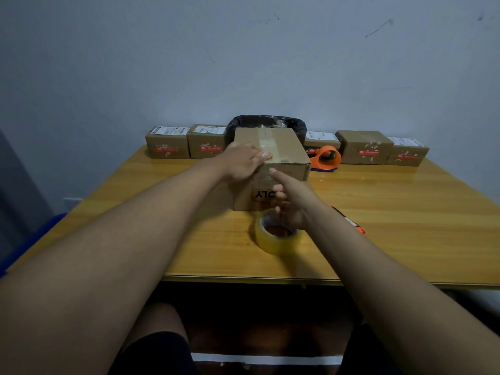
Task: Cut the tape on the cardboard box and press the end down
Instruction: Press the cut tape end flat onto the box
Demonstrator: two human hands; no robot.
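A brown cardboard box [286, 147] stands mid-table with a strip of clear tape [266, 143] running along its top and down its front. My left hand [243, 161] lies flat on the box's top left, fingertips on the tape near the front edge. My right hand [289, 198] is against the front face, index finger extended up onto the tape just below the top edge. A roll of clear tape [277, 235] lies flat on the table right under my right hand. An orange and black knife [349, 220] lies beside my right forearm, partly hidden.
Several small labelled cardboard boxes [167, 144] line the back of the wooden table [405, 212]. A black-lined bin [266, 123] sits behind the main box. An orange tape dispenser [326, 158] rests to the box's right. My knees show under the table's front edge.
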